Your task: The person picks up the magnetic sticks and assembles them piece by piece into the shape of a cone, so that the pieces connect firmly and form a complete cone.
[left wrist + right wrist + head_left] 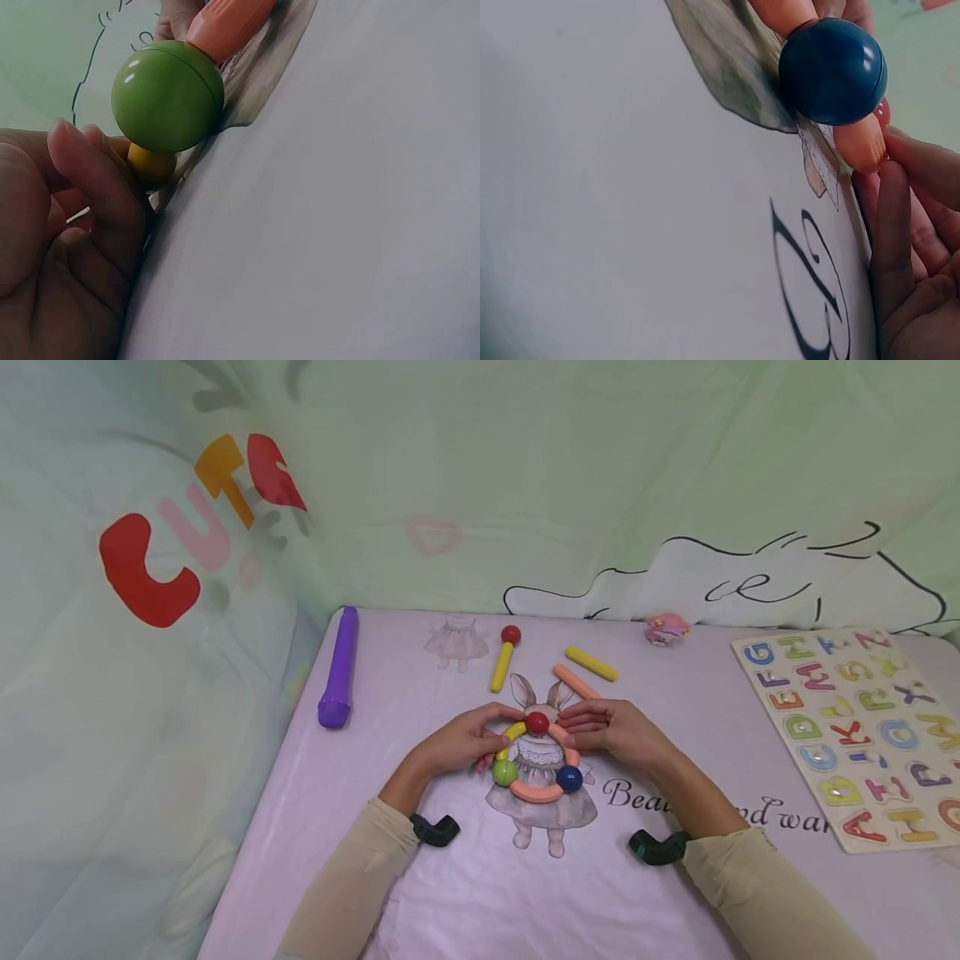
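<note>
Ring of rods and balls (536, 792) lay mid-table (450, 893), over the rabbit print (525, 817). Its balls sat one at the far side (537, 722), one near left (505, 772), one near right (569, 778). Left hand (463, 742) was at the ring's left side, right hand (626, 735) at its right, both touching. Beyond, slightly left: ball-tipped rod (502, 663), ball end far. Right of that lay two bare rods, one farther (591, 663), one nearer (575, 681), just beyond the right hand. Toy microphone (341, 672) lay far left; small toy (667, 628) at the far edge, right of the rods. Letter board (817, 735) lay at the right.
</note>
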